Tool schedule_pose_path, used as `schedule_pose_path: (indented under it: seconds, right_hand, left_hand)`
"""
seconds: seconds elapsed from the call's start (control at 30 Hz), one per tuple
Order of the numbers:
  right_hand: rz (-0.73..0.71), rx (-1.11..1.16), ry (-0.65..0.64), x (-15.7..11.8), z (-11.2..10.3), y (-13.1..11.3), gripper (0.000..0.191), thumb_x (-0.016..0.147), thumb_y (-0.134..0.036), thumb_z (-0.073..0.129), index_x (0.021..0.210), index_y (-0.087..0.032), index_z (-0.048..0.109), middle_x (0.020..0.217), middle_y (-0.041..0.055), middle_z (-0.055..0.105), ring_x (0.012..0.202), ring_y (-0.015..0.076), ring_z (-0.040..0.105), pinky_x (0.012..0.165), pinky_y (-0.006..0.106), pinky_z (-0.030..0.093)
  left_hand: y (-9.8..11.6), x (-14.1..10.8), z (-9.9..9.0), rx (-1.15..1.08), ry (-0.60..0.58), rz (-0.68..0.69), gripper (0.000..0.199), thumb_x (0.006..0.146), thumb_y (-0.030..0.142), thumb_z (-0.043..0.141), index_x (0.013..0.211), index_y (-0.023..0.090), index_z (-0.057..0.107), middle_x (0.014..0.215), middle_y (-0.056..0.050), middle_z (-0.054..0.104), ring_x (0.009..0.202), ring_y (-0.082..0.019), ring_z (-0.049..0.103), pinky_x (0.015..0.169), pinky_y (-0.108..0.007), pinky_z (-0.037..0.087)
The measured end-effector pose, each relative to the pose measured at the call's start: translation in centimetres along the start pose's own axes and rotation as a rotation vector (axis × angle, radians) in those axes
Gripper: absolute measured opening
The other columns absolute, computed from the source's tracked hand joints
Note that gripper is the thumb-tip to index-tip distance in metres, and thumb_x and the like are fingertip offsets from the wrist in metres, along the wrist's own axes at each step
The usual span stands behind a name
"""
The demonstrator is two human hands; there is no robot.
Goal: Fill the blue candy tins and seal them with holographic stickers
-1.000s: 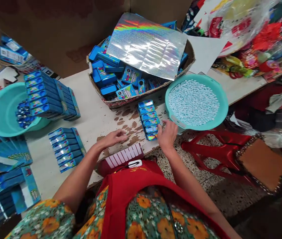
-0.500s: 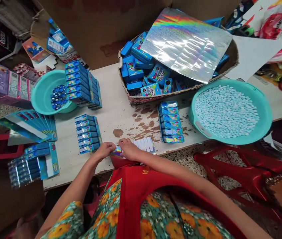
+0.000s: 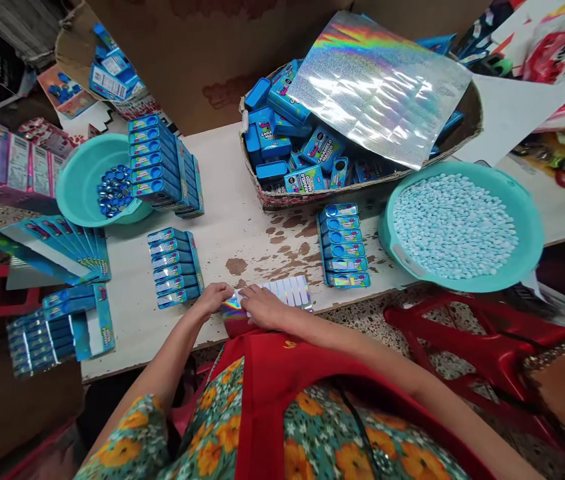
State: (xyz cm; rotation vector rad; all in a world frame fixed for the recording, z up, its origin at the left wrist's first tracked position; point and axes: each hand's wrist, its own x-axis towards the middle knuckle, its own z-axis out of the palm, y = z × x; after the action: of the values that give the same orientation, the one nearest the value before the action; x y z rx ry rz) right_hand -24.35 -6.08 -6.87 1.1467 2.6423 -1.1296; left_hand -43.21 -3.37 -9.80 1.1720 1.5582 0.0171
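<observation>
"Where does the shiny strip sheet lie?"
"At the near edge of the table, with the right hand over it, fingers bent; whether that hand grips anything, one cannot tell"
"And the left hand?"
"Fingertips drawn narrow at the sheet's left end, any hold on it unclear"
"What stands nearby?"
"Toward the same edge, a row of blue packs beside the turquoise basin"

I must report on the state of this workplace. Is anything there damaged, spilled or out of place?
The white tabletop looks worn: brown patches show through, mainly in front of the cardboard box. A shiny sheet lies askew over the blue packs in that box. I see no spill.
</observation>
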Motion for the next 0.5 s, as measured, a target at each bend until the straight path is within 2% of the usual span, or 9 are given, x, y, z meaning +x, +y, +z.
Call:
schedule_pose_path:
  seconds: [0.07,0.17,0.23,0.27,0.33,0.37,0.43,0.5]
  right_hand:
    - [0.069,0.104,0.029,0.1,-0.6,0.1,0.016,0.079,-0.026,0.064,0.093,-0.018,0.063,0.1,0.0089,0.065,0.096,0.0244,0.058,0.075,0.033,0.045]
    - [0.22,0.305,0.161,-0.2,-1.8,0.5,0.005,0.081,-0.023,0.061,0.084,-0.019,0.061,0.079,0.0026,0.066,0.076,0.0176,0.06,0.064,0.026,0.04]
    - [0.295,0.438,0.3,-1.0,-2.8,1.0,0.005,0.079,-0.021,0.063,0.079,-0.019,0.059,0.073,-0.0002,0.065,0.07,0.0141,0.058,0.061,0.023,0.037]
    - [0.318,0.505,0.369,-1.6,-3.3,1.3,0.006,0.079,-0.021,0.063,0.077,-0.019,0.058,0.071,-0.0014,0.064,0.068,0.0127,0.057,0.06,0.022,0.036]
    - [0.343,0.638,0.498,-3.2,-4.3,2.0,0.008,0.078,-0.021,0.063,0.074,-0.019,0.056,0.069,-0.0032,0.062,0.064,0.0107,0.055,0.059,0.02,0.036]
    - [0.361,0.7,0.56,-4.0,-4.7,2.3,0.01,0.079,-0.022,0.063,0.073,-0.019,0.056,0.068,-0.0037,0.061,0.063,0.0104,0.054,0.059,0.02,0.037]
    - [0.431,0.791,0.694,-5.9,-5.2,3.1,0.012,0.08,-0.026,0.061,0.073,-0.019,0.055,0.067,-0.004,0.059,0.062,0.0105,0.054,0.058,0.02,0.038]
    - [0.547,0.798,0.838,-7.7,-5.5,3.9,0.013,0.081,-0.029,0.06,0.073,-0.019,0.055,0.067,-0.0035,0.058,0.062,0.0112,0.054,0.059,0.021,0.039]
  left_hand:
    - [0.0,0.3,-0.1,0.038,0.019,0.017,0.028,0.064,0.044,0.052,0.06,0.016,0.053,0.053,0.003,0.044,0.053,-0.011,0.039,0.051,-0.023,0.028]
    - [1.3,-0.2,-0.3,0.112,0.086,0.051,0.026,0.067,0.041,0.054,0.063,0.016,0.057,0.06,-0.002,0.052,0.063,-0.016,0.047,0.058,-0.026,0.034]
    - [3.4,-1.1,-0.2,0.129,0.151,0.169,0.03,0.073,0.042,0.052,0.082,0.016,0.063,0.083,-0.007,0.062,0.081,-0.02,0.052,0.069,-0.028,0.039]
    - [4.7,-1.7,0.1,0.112,0.143,0.259,0.035,0.075,0.042,0.052,0.096,0.017,0.062,0.099,-0.008,0.062,0.091,-0.021,0.053,0.075,-0.029,0.04]
    - [7.4,-2.6,1.1,0.051,0.011,0.43,0.042,0.078,0.042,0.053,0.113,0.019,0.056,0.116,-0.007,0.059,0.1,-0.021,0.053,0.082,-0.029,0.041]
    - [8.7,-2.8,1.7,0.018,-0.097,0.472,0.041,0.078,0.042,0.053,0.112,0.019,0.056,0.112,-0.007,0.061,0.095,-0.019,0.055,0.081,-0.029,0.043]
    - [11.1,-2.8,3.3,-0.039,-0.298,0.451,0.03,0.08,0.042,0.052,0.096,0.017,0.059,0.086,-0.004,0.066,0.075,-0.016,0.058,0.071,-0.027,0.045]
    - [13.2,-2.1,5.0,-0.076,-0.418,0.401,0.027,0.082,0.042,0.049,0.08,0.016,0.056,0.067,0.0,0.061,0.058,-0.013,0.055,0.059,-0.024,0.043]
